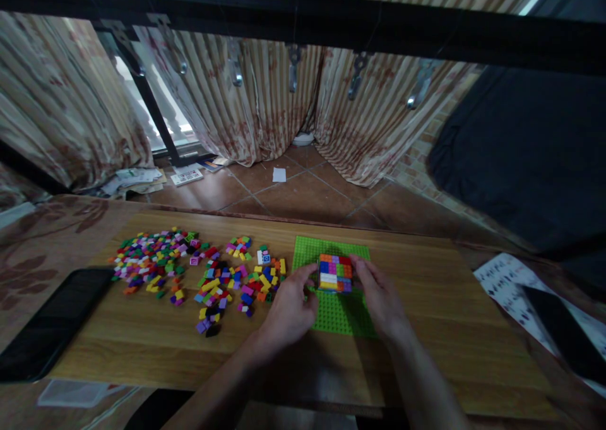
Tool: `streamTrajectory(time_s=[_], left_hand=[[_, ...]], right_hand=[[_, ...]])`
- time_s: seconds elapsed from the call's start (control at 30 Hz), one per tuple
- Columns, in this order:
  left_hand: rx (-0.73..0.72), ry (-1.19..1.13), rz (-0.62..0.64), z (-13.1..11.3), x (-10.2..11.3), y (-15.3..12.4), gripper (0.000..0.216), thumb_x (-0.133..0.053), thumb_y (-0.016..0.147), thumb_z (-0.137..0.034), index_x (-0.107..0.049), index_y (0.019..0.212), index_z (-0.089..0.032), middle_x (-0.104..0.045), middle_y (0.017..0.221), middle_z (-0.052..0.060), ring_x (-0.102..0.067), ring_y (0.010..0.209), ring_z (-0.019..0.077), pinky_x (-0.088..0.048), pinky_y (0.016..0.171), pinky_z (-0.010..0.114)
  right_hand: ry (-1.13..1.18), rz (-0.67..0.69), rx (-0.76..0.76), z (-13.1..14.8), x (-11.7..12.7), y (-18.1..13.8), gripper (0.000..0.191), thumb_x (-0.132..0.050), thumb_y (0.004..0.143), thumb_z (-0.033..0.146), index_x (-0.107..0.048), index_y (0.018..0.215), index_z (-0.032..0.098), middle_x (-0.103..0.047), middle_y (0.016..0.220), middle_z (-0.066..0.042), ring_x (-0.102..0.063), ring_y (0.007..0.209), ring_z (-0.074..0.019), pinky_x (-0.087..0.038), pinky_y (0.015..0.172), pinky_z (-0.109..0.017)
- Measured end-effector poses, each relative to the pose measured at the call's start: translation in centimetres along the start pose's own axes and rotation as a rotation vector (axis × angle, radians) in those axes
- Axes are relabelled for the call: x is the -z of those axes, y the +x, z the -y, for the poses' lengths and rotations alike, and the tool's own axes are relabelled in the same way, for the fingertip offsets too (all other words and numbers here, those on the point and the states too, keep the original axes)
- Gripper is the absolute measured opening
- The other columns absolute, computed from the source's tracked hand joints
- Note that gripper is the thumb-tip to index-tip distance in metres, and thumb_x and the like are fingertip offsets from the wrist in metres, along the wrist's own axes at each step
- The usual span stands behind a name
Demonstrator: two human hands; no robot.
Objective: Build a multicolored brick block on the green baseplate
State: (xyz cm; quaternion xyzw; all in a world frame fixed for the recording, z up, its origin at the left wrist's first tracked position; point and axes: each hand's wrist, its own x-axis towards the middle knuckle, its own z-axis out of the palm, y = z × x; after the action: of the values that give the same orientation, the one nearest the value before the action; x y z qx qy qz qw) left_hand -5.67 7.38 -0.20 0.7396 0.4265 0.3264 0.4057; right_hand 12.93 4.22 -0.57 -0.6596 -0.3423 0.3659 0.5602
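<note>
curtains behind the tabletop.
remotely, i watch left hand and right hand pinch the brick block between them, over a green baseplate; loose bricks to their left.

Our left forearm slants in from the near left, our right forearm from the near right, both bare. Our left hand and right hand face each other across a gap, fingertips turned inward, the right hand's fingers looking straighter, the left's more bent.
</note>
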Motion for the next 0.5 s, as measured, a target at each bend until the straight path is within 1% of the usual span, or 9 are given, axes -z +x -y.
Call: streamTrajectory(time_s=[0.1,0.3,0.5], left_hand=[[-0.032,0.010,0.008,0.20,-0.10,-0.14,0.053,-0.051,0.073,0.002,-0.060,0.124,-0.015,-0.067,0.097,0.006,-0.065,0.085,0.0162,-0.055,0.077,0.029],[-0.030,-0.020,0.001,0.11,-0.41,-0.54,0.052,-0.050,0.072,0.003,-0.061,0.120,-0.015,-0.066,0.102,0.008,-0.066,0.089,0.0172,-0.056,0.079,0.029],[-0.014,-0.007,0.002,-0.13,-0.70,-0.58,0.051,-0.049,0.071,0.005,-0.064,0.116,-0.014,-0.068,0.099,0.009,-0.066,0.086,0.0186,-0.056,0.078,0.031]], right_hand=[[-0.025,0.031,0.006,-0.22,-0.14,-0.20,0.050,-0.058,0.085,0.063,-0.072,0.112,0.023,-0.073,0.118,-0.007,-0.067,0.110,-0.0266,-0.048,0.103,-0.049],[-0.078,0.041,0.026,-0.03,0.02,-0.13,0.050,-0.057,0.086,0.062,-0.071,0.115,0.024,-0.072,0.121,-0.007,-0.064,0.115,-0.0272,-0.047,0.104,-0.049],[-0.142,0.013,0.004,0.39,-0.11,-0.27,0.052,-0.056,0.085,0.062,-0.071,0.115,0.022,-0.073,0.117,-0.008,-0.067,0.107,-0.0277,-0.051,0.097,-0.046]])
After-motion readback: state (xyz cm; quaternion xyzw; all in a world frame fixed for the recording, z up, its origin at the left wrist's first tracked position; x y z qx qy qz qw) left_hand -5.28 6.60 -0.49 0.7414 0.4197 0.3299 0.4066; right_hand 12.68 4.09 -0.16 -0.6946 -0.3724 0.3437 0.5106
